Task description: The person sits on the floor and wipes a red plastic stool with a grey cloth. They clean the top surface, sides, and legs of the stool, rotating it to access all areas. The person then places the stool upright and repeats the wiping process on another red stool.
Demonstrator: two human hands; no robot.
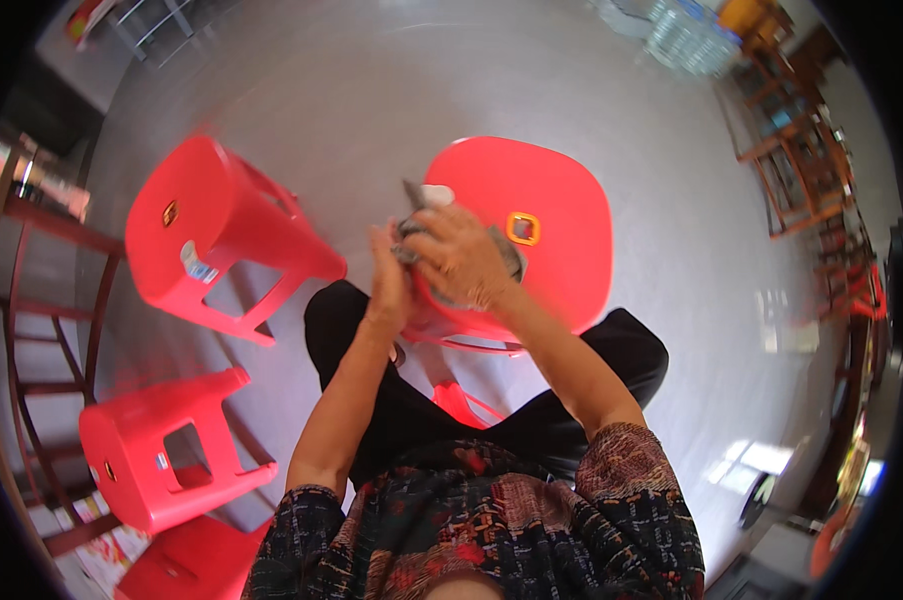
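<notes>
A red plastic stool [571, 230] with an orange-rimmed opening in its seat stands in front of my knees. Over its left edge, my right hand [459, 258] closes its fingers on a crumpled grey cloth [407, 238]. My left hand [391, 275] is upright beside it, its fingers pressed against the same cloth from the left. More grey material [509, 255] shows under my right wrist on the seat. A dark pointed tip [412, 193] and a small white piece [437, 195] stick out beyond my fingers; motion blur hides what they are.
To my left stands another red stool [181, 215], and nearer a red stool [161, 455] lies tipped on its side. A dark wooden chair [46, 300] is at the far left. Clear plastic bottles [686, 40] and wooden chairs [796, 165] line the far right.
</notes>
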